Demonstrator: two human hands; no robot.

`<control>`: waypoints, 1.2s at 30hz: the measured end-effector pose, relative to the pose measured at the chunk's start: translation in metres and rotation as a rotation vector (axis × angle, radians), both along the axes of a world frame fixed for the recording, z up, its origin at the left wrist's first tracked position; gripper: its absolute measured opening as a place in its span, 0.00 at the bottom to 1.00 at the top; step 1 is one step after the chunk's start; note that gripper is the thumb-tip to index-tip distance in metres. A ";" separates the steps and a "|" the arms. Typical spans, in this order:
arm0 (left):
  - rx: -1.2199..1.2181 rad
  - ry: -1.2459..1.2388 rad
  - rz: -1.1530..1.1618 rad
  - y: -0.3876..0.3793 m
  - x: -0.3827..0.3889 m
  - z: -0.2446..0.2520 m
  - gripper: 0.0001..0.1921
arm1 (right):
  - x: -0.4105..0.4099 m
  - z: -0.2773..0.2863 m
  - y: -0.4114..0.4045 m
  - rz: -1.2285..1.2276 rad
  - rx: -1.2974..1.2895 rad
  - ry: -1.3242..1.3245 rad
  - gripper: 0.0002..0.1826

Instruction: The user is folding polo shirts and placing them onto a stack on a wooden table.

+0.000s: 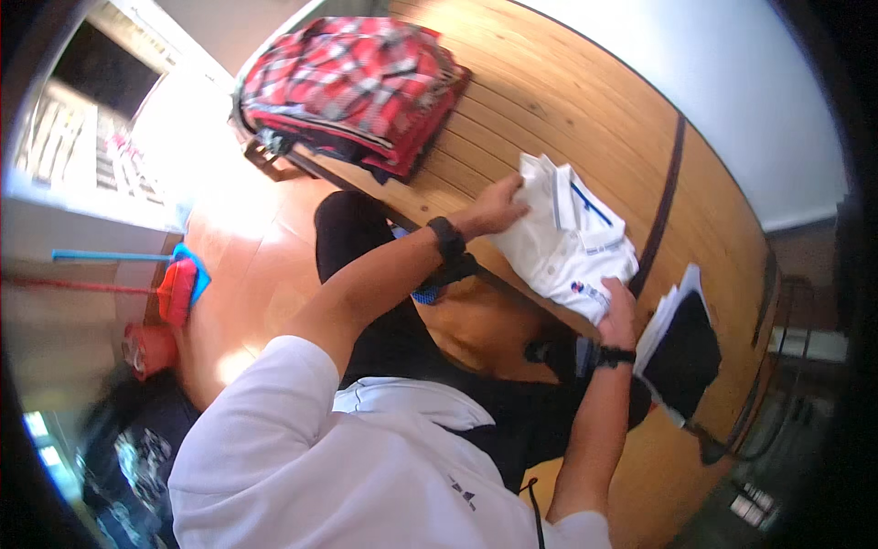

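Note:
A white polo shirt [559, 233] with a grey-trimmed collar lies folded before me on the slatted wooden platform [535, 110]. My left hand [497, 204] grips its side edge near the collar, fingers partly hidden by the cloth. At the opposite side, my right hand [619, 312] holds the lower edge, close to a small chest emblem. Buttons and the collar face up. Both wrists carry black straps with devices.
A pile of clothes topped by a red plaid cloth [343, 75] sits at the platform's far left. Folded black and white garments [679, 350] lie right of my right hand. A red broom head [176, 291], blue dustpan [199, 274] and red bucket [147, 350] stand at left.

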State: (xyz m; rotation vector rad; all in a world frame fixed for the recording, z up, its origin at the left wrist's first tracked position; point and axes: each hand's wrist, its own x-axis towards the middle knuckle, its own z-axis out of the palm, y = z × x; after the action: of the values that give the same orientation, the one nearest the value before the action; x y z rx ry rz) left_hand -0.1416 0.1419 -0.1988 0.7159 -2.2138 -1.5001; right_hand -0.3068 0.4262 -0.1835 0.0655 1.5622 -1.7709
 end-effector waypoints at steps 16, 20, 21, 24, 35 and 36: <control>-0.210 0.224 0.231 -0.194 0.174 0.341 0.26 | 0.089 0.234 -0.260 0.410 -0.495 0.404 0.24; -0.395 0.132 0.408 -0.271 0.219 0.345 0.30 | 0.121 0.239 -0.330 0.370 -0.574 0.489 0.22; -0.561 0.100 0.333 -0.300 0.239 0.325 0.25 | 0.128 0.232 -0.345 0.350 -0.566 0.522 0.21; -0.518 -0.024 0.417 -0.322 0.249 0.252 0.25 | 0.147 0.181 -0.373 0.389 -0.270 0.562 0.22; -1.030 -0.242 0.588 -0.233 0.242 0.205 0.32 | 0.181 0.140 -0.352 0.376 0.050 1.092 0.27; -1.078 -0.254 0.480 -0.220 0.231 0.206 0.31 | 0.185 0.154 -0.346 0.285 -0.009 1.415 0.26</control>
State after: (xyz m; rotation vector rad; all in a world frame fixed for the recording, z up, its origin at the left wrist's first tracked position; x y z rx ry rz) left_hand 0.0892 -0.0781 0.0071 0.9419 -2.3312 0.0845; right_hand -0.1213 0.0805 -0.0294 -1.6273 2.2471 -1.5601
